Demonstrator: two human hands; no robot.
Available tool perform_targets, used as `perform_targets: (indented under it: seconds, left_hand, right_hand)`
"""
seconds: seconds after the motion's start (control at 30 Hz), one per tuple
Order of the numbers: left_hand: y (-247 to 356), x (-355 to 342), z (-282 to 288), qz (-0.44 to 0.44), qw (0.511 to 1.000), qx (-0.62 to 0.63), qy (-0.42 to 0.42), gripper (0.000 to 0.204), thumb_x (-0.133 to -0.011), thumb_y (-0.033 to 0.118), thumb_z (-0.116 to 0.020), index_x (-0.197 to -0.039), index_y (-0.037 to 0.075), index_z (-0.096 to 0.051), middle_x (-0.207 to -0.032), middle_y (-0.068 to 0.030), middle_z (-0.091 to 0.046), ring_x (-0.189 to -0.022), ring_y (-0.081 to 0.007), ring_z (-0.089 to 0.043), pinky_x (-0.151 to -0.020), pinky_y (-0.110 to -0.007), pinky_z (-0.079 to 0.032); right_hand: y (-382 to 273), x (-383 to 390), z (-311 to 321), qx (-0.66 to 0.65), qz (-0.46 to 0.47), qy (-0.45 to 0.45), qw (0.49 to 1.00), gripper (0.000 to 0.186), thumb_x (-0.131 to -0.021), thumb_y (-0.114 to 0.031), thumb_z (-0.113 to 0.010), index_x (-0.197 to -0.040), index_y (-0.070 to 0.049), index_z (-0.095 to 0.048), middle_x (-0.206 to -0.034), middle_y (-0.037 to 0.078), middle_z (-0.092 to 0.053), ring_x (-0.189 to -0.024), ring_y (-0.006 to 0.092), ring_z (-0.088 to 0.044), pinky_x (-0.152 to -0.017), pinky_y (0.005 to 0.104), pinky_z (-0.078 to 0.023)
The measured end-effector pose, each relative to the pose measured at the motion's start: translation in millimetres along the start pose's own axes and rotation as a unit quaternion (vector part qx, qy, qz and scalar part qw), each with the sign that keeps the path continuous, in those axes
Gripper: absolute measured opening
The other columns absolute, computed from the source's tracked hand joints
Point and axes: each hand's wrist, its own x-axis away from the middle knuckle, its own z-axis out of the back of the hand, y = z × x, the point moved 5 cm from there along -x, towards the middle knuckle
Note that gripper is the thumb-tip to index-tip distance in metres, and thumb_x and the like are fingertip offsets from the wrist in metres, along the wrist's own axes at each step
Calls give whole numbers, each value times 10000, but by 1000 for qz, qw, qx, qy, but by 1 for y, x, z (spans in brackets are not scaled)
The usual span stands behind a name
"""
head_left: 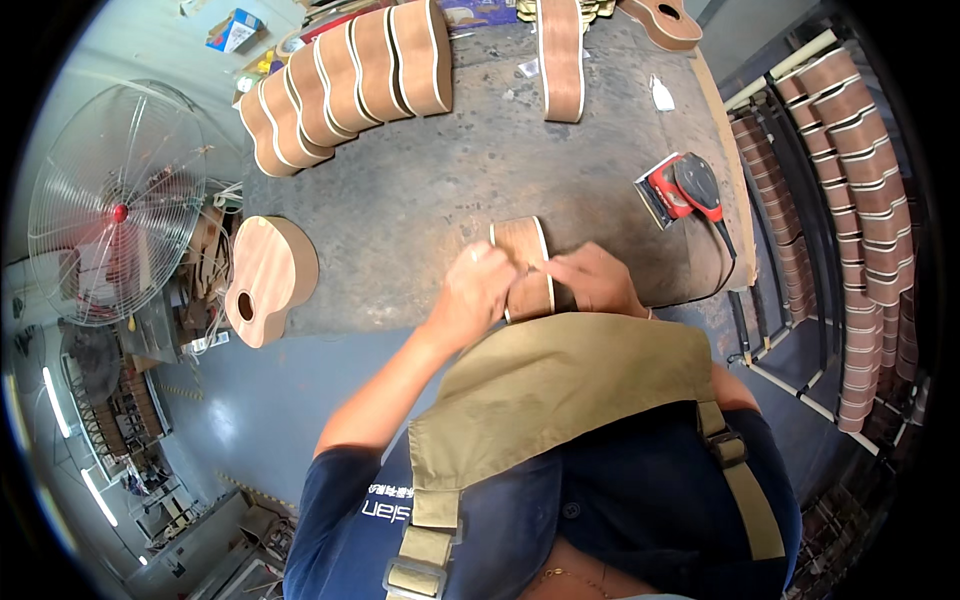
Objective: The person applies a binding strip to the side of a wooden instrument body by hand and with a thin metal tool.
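Observation:
A small wooden ukulele body (pixel 520 241) with pale edging stands on its side at the near edge of the workbench, its curved side facing up. Close to my apron, its lower part is partly hidden. My left hand (pixel 478 283) is closed over the left side of the body, near its waist; whatever its fingers pinch does not show. From the right, my right hand (pixel 598 282) grips the body with curled fingers, the index finger reaching onto the pale edging. Both hands nearly meet on the wood.
The dark workbench (pixel 400 200) carries a row of ukulele bodies (pixel 345 80), a single upright body (pixel 562 60), a loose body (pixel 275 275) at left, and a red sander (pixel 685 188) with its cord at right. A fan (pixel 120 212) stands left; a loaded rack (pixel 850 190) stands right.

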Motion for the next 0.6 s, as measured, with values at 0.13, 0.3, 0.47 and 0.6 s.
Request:
perform_targets:
  seconds: [0.13,0.3,0.47,0.6]
  left_hand:
    - [10,19,-9,-59,998,-10,7,184,-835,-31,-664,-973,71,-730,-896,-150,-605,-830,-377,-573,-731,-446,-498]
    - [-33,-49,-5,80,997,1,13,42,-884,4,-699,-906,36,-716,-839,-166,-579,-822,-385,-564,-736,-476,-491]
    - [-20,-33,1,33,999,4,15,88,-845,-20,-735,-910,31,-703,-848,-147,-570,-808,-368,-556,-711,-446,-489]
    - [11,1,0,-91,995,-40,12,179,-814,-34,-744,-985,12,-719,-867,-101,-566,-823,-312,-586,-713,-410,-514]
  right_hand:
    - [-8,13,3,-18,68,32,997,334,-896,-102,-645,-1199,-122,-782,-993,117,-712,-871,329,-673,-746,405,-557]
    - [55,-40,-3,-54,-89,3,995,351,-911,-54,-632,-1216,-132,-788,-953,121,-712,-850,307,-693,-730,387,-560]
    - [35,-30,2,-15,-44,-37,998,349,-916,23,-646,-1216,-93,-783,-911,125,-710,-813,270,-707,-698,342,-562]
    - [6,11,0,-25,28,-11,999,333,-945,-81,-660,-1261,-64,-762,-1048,145,-739,-909,292,-722,-782,367,-578]
